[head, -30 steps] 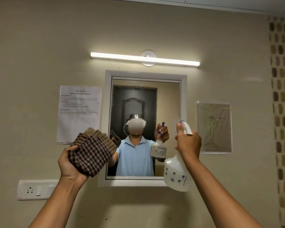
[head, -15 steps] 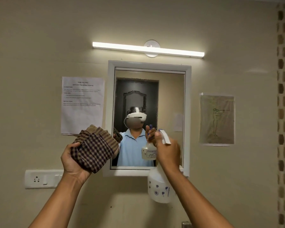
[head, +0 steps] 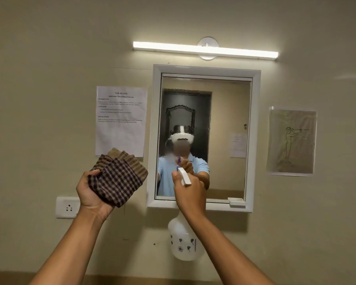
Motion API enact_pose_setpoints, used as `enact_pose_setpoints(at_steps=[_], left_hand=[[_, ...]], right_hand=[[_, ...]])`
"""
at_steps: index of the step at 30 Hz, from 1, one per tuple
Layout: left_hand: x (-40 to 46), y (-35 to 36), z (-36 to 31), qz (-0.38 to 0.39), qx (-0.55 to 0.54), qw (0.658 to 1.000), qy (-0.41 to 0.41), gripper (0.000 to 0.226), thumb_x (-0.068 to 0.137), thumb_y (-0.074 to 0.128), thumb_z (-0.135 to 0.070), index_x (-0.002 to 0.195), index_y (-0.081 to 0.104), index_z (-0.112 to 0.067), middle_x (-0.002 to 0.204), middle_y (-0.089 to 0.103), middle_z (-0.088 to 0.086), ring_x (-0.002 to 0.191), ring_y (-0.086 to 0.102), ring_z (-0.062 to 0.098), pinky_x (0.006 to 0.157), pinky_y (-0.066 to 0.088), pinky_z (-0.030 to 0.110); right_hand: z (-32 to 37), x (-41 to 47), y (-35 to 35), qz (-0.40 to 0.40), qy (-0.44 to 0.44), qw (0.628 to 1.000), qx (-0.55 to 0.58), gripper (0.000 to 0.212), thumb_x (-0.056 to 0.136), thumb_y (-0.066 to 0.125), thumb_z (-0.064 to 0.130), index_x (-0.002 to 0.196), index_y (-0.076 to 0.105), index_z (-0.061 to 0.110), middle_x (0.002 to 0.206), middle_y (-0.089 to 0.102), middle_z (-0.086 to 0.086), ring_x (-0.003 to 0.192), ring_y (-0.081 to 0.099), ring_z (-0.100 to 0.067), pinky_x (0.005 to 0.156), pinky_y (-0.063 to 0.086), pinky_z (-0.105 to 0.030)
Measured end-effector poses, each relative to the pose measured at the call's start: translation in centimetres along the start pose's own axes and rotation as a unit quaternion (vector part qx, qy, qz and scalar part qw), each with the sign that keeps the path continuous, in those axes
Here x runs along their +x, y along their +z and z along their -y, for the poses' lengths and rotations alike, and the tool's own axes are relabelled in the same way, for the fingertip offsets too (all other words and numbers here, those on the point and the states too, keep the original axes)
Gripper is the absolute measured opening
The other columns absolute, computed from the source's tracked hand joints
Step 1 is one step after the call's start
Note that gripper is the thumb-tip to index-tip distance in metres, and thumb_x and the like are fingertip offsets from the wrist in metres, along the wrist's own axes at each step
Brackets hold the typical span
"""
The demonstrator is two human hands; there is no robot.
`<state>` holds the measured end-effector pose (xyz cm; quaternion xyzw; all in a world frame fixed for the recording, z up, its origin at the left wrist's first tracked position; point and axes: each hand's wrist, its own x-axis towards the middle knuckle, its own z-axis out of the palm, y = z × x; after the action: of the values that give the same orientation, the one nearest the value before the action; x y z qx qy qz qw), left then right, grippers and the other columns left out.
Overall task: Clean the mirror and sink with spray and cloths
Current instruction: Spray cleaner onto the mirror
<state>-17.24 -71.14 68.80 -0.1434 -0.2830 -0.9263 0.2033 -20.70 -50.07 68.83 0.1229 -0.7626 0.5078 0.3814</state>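
A white-framed mirror [head: 230, 95] hangs on the beige wall, its glass wet and rippled with spray across the left and middle. My right hand [head: 190, 192] grips a white spray bottle [head: 184, 241] with small flower prints, raised in front of the mirror's lower left, nozzle toward the glass. My left hand [head: 90, 194] holds a folded brown checked cloth [head: 118, 177] up to the left of the mirror frame, apart from the glass. The sink is out of view.
A tube light [head: 206, 50] glows above the mirror. A printed sheet [head: 121, 120] is taped left of it and a drawing [head: 291, 140] right of it. A white wall socket [head: 67, 207] sits low on the left.
My right hand has carried the spray bottle leftward across the mirror and lower. Wet spray now ripples over the glass. The left hand still holds the cloth up.
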Motion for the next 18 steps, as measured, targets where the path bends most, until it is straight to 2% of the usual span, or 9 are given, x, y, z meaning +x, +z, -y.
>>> enact_pose_setpoints(at_steps=[3, 6, 8, 11, 13, 15, 18], left_hand=[[0.3, -0.3, 0.5, 0.000, -0.007, 1.000, -0.002, 0.046, 0.089, 0.038, -0.031, 0.120, 0.068, -0.016, 0.123, 0.069, 0.009, 0.110, 0.066, 0.029, 0.092, 0.055, 0.047], [0.4, -0.1, 1.4, 0.001, -0.011, 1.000, -0.008, 0.043, 0.090, 0.037, -0.031, 0.110, 0.072, -0.016, 0.119, 0.070, 0.009, 0.107, 0.067, 0.029, 0.092, 0.053, 0.049], [0.4, 0.1, 2.1, 0.004, -0.014, 1.000, -0.014, 0.044, 0.089, 0.037, -0.031, 0.106, 0.075, -0.017, 0.118, 0.071, 0.009, 0.106, 0.067, 0.029, 0.093, 0.053, 0.049], [0.4, 0.7, 3.2, 0.008, -0.013, 0.999, -0.029, 0.043, 0.089, 0.037, -0.031, 0.109, 0.072, -0.017, 0.118, 0.070, 0.008, 0.109, 0.065, 0.029, 0.096, 0.052, 0.046], [0.4, 1.1, 4.1, 0.013, -0.009, 0.999, -0.034, 0.042, 0.090, 0.036, -0.032, 0.113, 0.068, -0.016, 0.115, 0.071, 0.007, 0.109, 0.064, 0.029, 0.095, 0.050, 0.045], [0.4, 1.4, 4.8, 0.016, -0.006, 0.999, -0.042, 0.041, 0.090, 0.037, -0.032, 0.114, 0.067, -0.016, 0.112, 0.071, 0.006, 0.107, 0.064, 0.028, 0.091, 0.050, 0.044], [0.5, 1.5, 5.7, 0.015, -0.006, 0.998, -0.053, 0.042, 0.089, 0.039, -0.033, 0.118, 0.064, -0.016, 0.117, 0.069, 0.007, 0.111, 0.062, 0.029, 0.094, 0.050, 0.045]], right_hand=[[-1.6, -0.2, -1.9, -0.006, 0.024, 1.000, -0.011, 0.030, 0.095, 0.050, 0.046, 0.074, 0.058, 0.026, 0.068, 0.061, 0.006, 0.067, 0.062, -0.013, 0.058, 0.052, -0.029], [-3.4, 0.5, -4.6, -0.031, 0.042, 0.998, -0.033, 0.025, 0.096, 0.050, 0.046, 0.085, 0.062, 0.026, 0.071, 0.061, 0.007, 0.065, 0.058, -0.005, 0.048, 0.037, -0.017], [-4.5, 1.0, -6.5, -0.055, 0.047, 0.996, -0.054, 0.028, 0.095, 0.050, 0.046, 0.087, 0.063, 0.022, 0.070, 0.060, 0.005, 0.063, 0.055, -0.004, 0.046, 0.031, -0.017], [-6.0, 1.8, -9.3, -0.100, 0.062, 0.991, -0.064, 0.035, 0.095, 0.052, 0.045, 0.076, 0.061, 0.018, 0.064, 0.058, 0.001, 0.062, 0.058, -0.018, 0.047, 0.037, -0.024], [-6.8, 2.2, -11.0, -0.129, 0.077, 0.987, -0.060, 0.038, 0.094, 0.052, 0.047, 0.075, 0.062, 0.016, 0.064, 0.059, -0.001, 0.060, 0.058, -0.019, 0.047, 0.041, -0.026], [-7.6, 2.2, -12.4, -0.147, 0.094, 0.982, -0.070, 0.040, 0.095, 0.052, 0.047, 0.075, 0.062, 0.014, 0.064, 0.059, -0.001, 0.060, 0.057, -0.018, 0.048, 0.037, -0.025], [-8.9, 1.7, -13.3, -0.152, 0.107, 0.979, -0.084, 0.044, 0.094, 0.051, 0.047, 0.072, 0.063, 0.012, 0.065, 0.060, -0.004, 0.063, 0.059, -0.024, 0.053, 0.042, -0.029]])
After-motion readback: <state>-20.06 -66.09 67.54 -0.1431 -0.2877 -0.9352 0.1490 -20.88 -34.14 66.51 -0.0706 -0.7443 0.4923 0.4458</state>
